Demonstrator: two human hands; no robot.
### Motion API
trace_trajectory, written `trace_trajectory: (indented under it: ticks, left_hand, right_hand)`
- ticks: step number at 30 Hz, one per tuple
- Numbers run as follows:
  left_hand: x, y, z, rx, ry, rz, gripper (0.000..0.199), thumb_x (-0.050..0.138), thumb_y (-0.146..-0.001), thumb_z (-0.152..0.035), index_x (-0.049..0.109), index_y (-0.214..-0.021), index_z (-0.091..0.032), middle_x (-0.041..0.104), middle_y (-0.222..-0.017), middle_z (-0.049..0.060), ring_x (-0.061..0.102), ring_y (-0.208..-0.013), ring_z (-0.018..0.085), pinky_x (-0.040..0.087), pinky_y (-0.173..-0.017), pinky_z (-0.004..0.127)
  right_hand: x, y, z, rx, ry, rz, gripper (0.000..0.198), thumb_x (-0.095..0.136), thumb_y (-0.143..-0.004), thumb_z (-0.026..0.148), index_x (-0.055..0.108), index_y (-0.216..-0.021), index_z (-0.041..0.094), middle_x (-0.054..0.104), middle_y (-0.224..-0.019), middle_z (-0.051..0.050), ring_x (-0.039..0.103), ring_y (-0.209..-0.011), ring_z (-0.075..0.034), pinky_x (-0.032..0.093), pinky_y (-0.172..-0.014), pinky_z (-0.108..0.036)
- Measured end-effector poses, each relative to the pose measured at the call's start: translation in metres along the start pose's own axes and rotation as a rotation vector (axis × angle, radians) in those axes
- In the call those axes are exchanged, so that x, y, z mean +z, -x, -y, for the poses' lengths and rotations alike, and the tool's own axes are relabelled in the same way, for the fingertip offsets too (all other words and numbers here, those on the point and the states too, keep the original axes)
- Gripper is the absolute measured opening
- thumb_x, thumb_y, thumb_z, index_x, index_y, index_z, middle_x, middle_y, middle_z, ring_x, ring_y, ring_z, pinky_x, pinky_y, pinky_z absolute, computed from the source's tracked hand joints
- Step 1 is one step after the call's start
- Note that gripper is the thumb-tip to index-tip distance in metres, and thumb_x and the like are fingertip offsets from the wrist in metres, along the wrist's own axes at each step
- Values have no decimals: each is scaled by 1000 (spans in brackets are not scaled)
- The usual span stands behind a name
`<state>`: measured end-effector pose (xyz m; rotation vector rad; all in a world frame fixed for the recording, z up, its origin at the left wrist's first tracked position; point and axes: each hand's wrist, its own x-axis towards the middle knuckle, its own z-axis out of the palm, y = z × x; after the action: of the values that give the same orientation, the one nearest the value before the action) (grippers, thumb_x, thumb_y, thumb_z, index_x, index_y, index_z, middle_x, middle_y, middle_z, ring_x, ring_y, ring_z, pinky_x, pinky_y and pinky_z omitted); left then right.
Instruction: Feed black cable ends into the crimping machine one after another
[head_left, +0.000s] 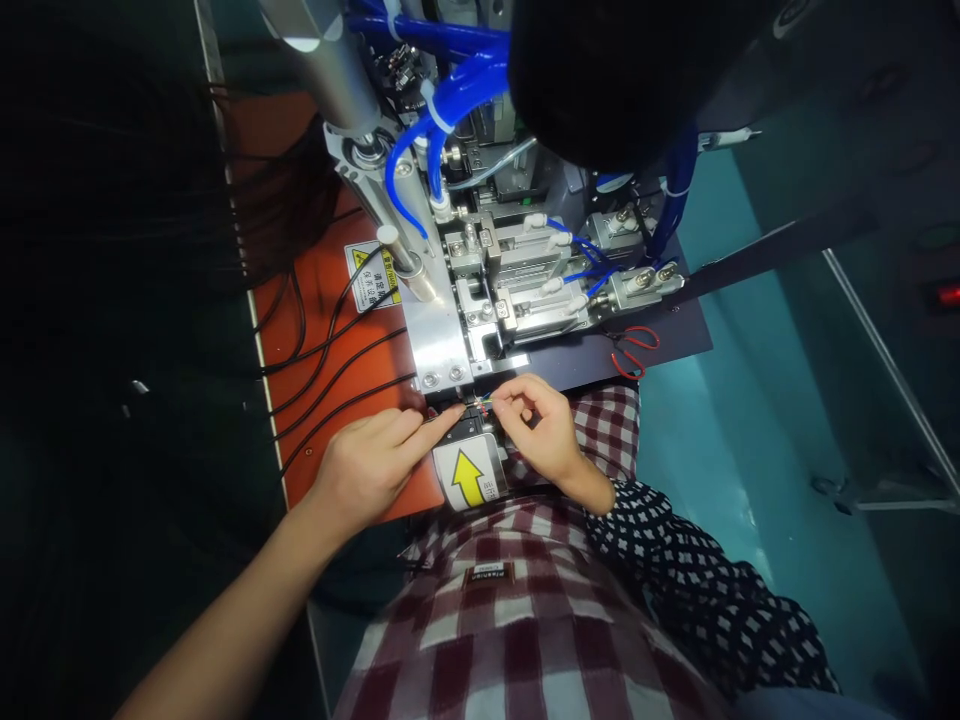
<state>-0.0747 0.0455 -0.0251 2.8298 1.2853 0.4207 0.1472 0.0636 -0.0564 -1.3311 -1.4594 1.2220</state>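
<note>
Thin coloured wires [484, 404] lie at the small black fixture [466, 425] on the front of a metal machine. My right hand [546, 425] pinches them between thumb and index finger from the right, the other fingers curled. From the left, my left hand [375, 460] stretches its index finger to the fixture, its tip beside the wire ends. The other left fingers are folded back and the thumb is hidden. What lies under the left fingertip is too small to make out. A yellow arrow label [469, 478] sits just below the fixture.
Metal cylinders [536, 270] with blue air tubes [472, 85] rise behind my hands. Red-handled scissors [637, 350] lie to the right on a dark plate. Several black cables [330, 340] cross the orange table [315, 470] at left. A dark round shape [622, 80] overhangs the top.
</note>
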Motion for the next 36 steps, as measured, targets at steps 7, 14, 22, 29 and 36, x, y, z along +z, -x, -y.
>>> trace_trajectory:
  ticks: [7, 14, 22, 29, 36]
  left_hand:
    - [1, 0, 1, -1, 2, 6, 36, 45, -94, -10, 59, -127, -17, 47, -62, -2, 46, -59, 13, 32, -53, 27]
    - [2, 2, 1, -7, 17, 0, 36, 47, -93, -9, 59, -126, -17, 46, -62, -2, 45, -59, 13, 32, -53, 27]
    - [2, 2, 1, -1, 19, -2, 37, 47, -93, -8, 59, -126, -17, 46, -63, -2, 44, -60, 13, 31, -53, 27]
    - [2, 2, 1, -3, 24, 3, 37, 48, -93, -8, 59, -127, -17, 48, -64, -2, 46, -61, 13, 32, -54, 27]
    - [2, 1, 1, -3, 13, 1, 36, 47, -94, -9, 59, -126, -17, 48, -63, -2, 46, -60, 13, 32, -54, 27]
  right_hand:
    - [-4, 3, 3, -181, 135, -28, 7, 59, -87, 16, 65, -87, 20, 63, -82, -4, 57, -66, -14, 49, -60, -29]
    - [-8, 1, -2, -351, 290, -3, 8, 61, -87, 16, 66, -91, 21, 67, -83, -4, 57, -64, -15, 50, -64, -32]
    - [-2, 1, -3, -66, 48, -23, 7, 65, -85, 17, 65, -91, 18, 63, -82, -1, 53, -56, -9, 43, -50, -24]
    - [-2, 4, 1, -82, 65, -50, 4, 66, -83, 15, 67, -85, 17, 62, -81, -1, 52, -56, -7, 43, -51, -22]
    - [-2, 7, 4, -107, 67, -84, 6, 65, -83, 13, 67, -86, 18, 63, -82, -2, 58, -63, -10, 47, -52, -22]
